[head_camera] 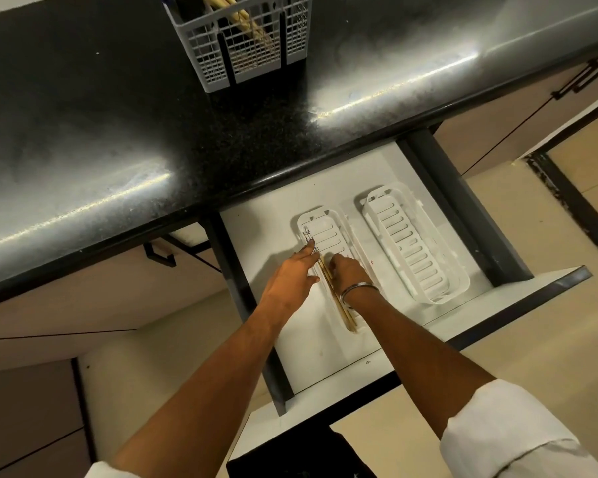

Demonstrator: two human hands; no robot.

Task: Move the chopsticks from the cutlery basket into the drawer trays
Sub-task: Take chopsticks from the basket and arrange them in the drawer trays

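Note:
Wooden chopsticks (pixel 340 307) lie lengthwise along the left side of the left white slotted tray (pixel 328 232) in the open drawer (pixel 256 232). My left hand (pixel 290 281) lies flat with straight fingers touching the chopsticks' far, patterned ends. My right hand (pixel 347 272), with a metal bangle on the wrist, has curled fingers against the chopsticks from the right; whether it pinches them is hidden. A second white tray (pixel 418 250) sits to the right with nothing in it. More chopsticks (pixel 235 15) stand in the grey cutlery basket (pixel 242 46) on the counter.
The black speckled countertop (pixel 118 132) overhangs the drawer's back. Dark drawer sides run along left and right. Beige cabinet fronts with dark handles flank the drawer, and pale floor tiles show at the right.

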